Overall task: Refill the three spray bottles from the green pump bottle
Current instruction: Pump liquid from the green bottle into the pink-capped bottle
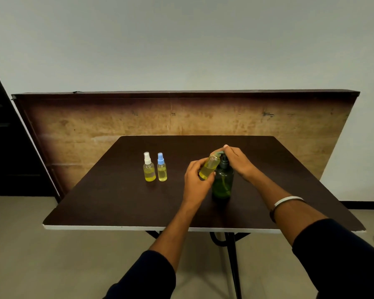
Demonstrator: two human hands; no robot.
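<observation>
The green pump bottle (pixel 223 183) stands upright on the dark table (pixel 121 197), right of centre. My right hand (pixel 238 161) rests on top of its pump head, fingers curled over it. My left hand (pixel 195 180) holds an uncapped clear spray bottle (pixel 209 166) with yellow liquid, tilted so its open mouth sits under the pump spout. Two more small bottles with yellow liquid stand upright to the left: one with a white spray cap (pixel 149 167), one with a blue spray cap (pixel 161 167). The third bottle's cap is not visible.
A worn wooden board (pixel 181 117) stands upright behind the table against the wall. The table's white front edge (pixel 138 228) is near me, with black legs below. A dark cabinet (pixel 7 147) is at the left.
</observation>
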